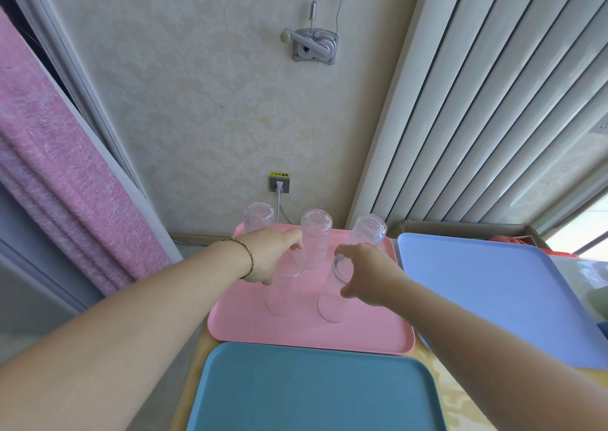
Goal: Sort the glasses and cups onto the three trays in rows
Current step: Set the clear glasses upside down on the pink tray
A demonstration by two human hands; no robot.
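On the pink tray [368,335], three textured clear glasses stand upside down in a back row: one at the left [259,217], one in the middle [315,238], one at the right [367,230]. In front of them stand two plain clear glasses. My left hand [271,253] grips the rim of the left plain glass [283,291]. My right hand [367,274] grips the rim of the right plain glass [334,295]. Both bases touch the tray. A teal tray [312,394] lies nearest me and a light blue tray [493,292] lies to the right.
A wall with a socket and plugged cable [279,184] stands right behind the pink tray. A pink curtain [59,180] hangs at the left. A cardboard box [467,228] sits behind the blue tray. The trays rest on a yellowish table [460,394].
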